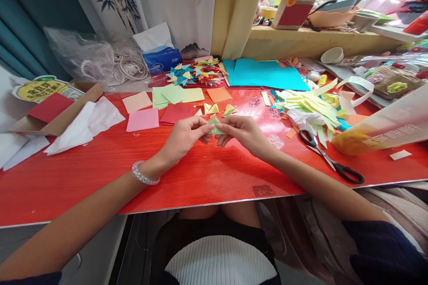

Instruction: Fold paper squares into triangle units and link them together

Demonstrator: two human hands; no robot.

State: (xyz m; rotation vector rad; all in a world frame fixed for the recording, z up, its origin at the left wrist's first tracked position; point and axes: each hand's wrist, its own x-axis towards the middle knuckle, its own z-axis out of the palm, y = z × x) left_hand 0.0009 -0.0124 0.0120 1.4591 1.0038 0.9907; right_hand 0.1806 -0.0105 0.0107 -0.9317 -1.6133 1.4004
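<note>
1. Folded green paper [216,126] is pinched between your left grip [185,137] and right grip [243,132], above the bench [200,173].
2. Bench surface spreads below your wrists toward its near edge [207,205].
3. Folded triangles [211,109] lie just beyond your fingers [203,130]; scissors [326,157] lie rightward, one handle near that edge.

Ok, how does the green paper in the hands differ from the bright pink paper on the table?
The green paper is folded; the bright pink paper lies flat and square. The green paper shows smaller; the bright pink paper looks larger. Both hands' fingers pinch the green paper, while neither touches the bright pink paper. Both are plain-coloured.
</note>
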